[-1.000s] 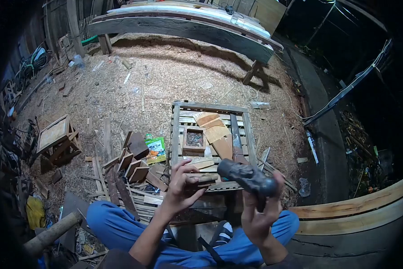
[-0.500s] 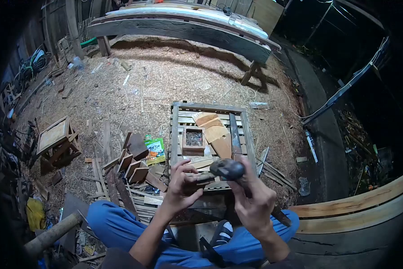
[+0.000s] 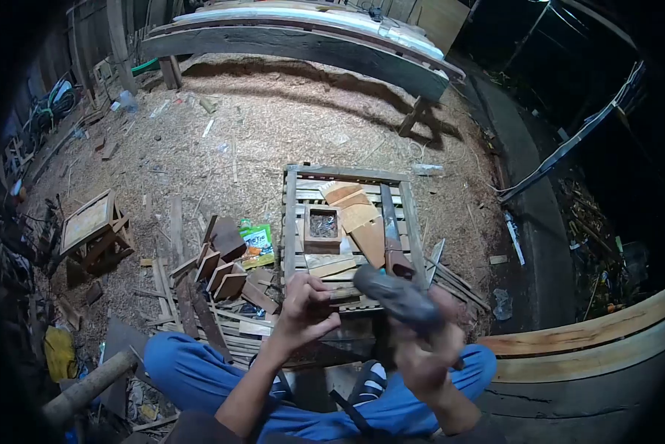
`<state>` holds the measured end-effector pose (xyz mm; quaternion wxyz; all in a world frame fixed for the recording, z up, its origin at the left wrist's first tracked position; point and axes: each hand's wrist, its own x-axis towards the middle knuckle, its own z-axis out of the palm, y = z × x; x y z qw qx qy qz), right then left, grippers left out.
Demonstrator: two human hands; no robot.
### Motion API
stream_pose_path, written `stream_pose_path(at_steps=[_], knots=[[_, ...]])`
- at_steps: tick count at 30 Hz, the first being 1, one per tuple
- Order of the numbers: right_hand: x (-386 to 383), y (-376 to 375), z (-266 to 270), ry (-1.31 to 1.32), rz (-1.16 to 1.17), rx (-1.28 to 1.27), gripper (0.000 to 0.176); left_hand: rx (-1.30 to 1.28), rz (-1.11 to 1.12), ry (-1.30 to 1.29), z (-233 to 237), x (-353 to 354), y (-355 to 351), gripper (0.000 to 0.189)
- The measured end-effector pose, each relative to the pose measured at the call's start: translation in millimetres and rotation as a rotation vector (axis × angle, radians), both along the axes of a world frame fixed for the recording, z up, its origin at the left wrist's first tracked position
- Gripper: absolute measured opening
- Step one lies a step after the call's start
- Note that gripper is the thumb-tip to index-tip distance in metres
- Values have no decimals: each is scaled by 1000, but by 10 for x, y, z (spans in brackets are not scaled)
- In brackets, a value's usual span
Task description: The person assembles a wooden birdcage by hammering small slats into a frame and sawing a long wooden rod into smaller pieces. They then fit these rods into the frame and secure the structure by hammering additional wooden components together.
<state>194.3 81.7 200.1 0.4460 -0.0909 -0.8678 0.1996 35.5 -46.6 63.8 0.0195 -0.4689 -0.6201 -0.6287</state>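
Note:
My right hand point(image 3: 425, 355) grips a hammer, its dark head point(image 3: 402, 297) raised in front of me and smeared by motion. To its left, my left hand point(image 3: 299, 314) has its fingers curled around a small piece of wood point(image 3: 344, 294) at the near edge of the low slatted table point(image 3: 291, 222); the fingers hide part of that piece. On the slats behind stands a square wooden box point(image 3: 322, 243) with small metallic-looking bits inside, probably nails. Thin, shaped wooden boards point(image 3: 358, 216) lie beside it, and a dark saw-like strip point(image 3: 389, 218) runs along the right.
Wood offcuts point(image 3: 225, 270) and a green packet point(image 3: 257, 240) lie left of the table. Farther left sits a small wooden stool-like frame point(image 3: 88, 222). A long workbench point(image 3: 295, 46) spans the back. Planks point(image 3: 584, 333) lie at the right, and a round pole point(image 3: 92, 385) at lower left.
The hammer has swung: its head moved right and slightly toward me, and now shows lengthwise. My left hand stays near the same spot, its fingers curled a little more.

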Motion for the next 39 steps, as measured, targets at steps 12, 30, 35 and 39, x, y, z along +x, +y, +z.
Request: stream_pose_path(at_steps=[12, 30, 35, 39], knots=[[-8, -15, -92, -421, -117, -63, 66, -56, 12, -40, -95, -5, 38, 47], [-73, 167, 25, -408, -3, -260, 72, -73, -13, -105, -30, -15, 32, 47], [-147, 563, -390, -261, 2, -482, 69, -87, 9, -86, 19, 3, 25, 43], [-199, 781, -859, -218, 40, -835, 69, -103, -22, -167, 89, 46, -32, 43]])
